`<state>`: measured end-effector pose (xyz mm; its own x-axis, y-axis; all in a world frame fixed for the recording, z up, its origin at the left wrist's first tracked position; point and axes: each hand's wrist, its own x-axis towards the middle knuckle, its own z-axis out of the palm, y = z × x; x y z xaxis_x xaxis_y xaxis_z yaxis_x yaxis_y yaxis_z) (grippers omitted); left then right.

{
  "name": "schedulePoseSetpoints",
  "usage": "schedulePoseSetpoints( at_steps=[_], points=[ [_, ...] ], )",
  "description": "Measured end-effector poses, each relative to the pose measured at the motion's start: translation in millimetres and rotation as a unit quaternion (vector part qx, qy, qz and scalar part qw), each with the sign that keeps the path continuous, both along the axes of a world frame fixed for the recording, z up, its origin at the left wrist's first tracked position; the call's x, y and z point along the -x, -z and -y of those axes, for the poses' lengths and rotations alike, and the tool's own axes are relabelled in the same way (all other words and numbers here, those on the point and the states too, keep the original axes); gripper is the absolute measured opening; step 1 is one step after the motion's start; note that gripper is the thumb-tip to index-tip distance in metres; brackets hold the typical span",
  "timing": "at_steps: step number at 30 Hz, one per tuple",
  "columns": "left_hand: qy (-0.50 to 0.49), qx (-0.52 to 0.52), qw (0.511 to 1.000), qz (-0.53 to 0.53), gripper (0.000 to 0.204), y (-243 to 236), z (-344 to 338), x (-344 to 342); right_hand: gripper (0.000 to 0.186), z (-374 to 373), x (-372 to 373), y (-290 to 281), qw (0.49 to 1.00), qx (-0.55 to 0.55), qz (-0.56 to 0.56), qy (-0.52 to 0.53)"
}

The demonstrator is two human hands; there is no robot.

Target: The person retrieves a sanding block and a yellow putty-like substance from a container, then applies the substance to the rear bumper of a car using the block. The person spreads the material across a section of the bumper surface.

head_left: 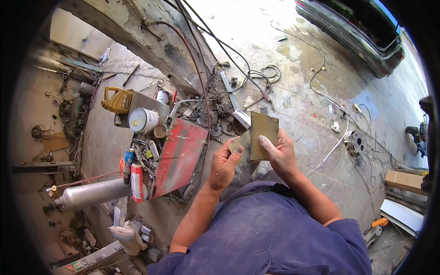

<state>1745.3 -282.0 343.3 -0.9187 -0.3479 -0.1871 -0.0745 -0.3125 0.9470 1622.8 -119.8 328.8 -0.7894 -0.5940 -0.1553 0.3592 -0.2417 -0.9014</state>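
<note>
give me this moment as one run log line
left hand: holds smaller sheet | right hand: holds larger sheet | nearby: red panel, paint can, silver cylinder

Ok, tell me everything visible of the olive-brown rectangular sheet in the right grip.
The olive-brown rectangular sheet looks thin and stiff, its material unclear, its face dull, slightly mottled. It is held up, long sides nearly vertical in view. The right grip holds its right side, thumb across the face. A smaller flat olive-brown piece is by its left edge; contact is unclear.

A flat olive rectangle (266, 129) is held just beside a tilted olive-tan piece (241, 143).
</note>
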Motion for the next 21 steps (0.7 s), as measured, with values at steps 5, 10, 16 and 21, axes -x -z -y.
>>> schedulePoseSetpoints(
  at_steps=[5, 10, 16, 21],
  points=[
    [0.020, 0.084, 0.996, -0.023, 0.041, -3.5, -13.7, 9.9, 0.039, 2.1, 1.1, 1.8, 0.998, -0.019, -0.053, -0.029],
    [0.086, 0.151, 0.985, 0.004, 0.053, -13.2, -0.7, 15.4, 0.039, -0.8, 1.2, 4.0, 0.992, -0.053, -0.100, -0.050],
    [0.103, 0.091, 0.990, 0.015, 0.066, -2.9, 9.1, 10.5, 0.036, 5.2, -10.5, -9.3, 0.980, -0.037, -0.162, -0.111],
    [0.105, 0.196, 0.975, -0.015, 0.082, -4.6, 10.3, 12.3, 0.039, 16.0, 11.1, -21.3, 0.997, -0.020, -0.056, -0.054]
  ],
)
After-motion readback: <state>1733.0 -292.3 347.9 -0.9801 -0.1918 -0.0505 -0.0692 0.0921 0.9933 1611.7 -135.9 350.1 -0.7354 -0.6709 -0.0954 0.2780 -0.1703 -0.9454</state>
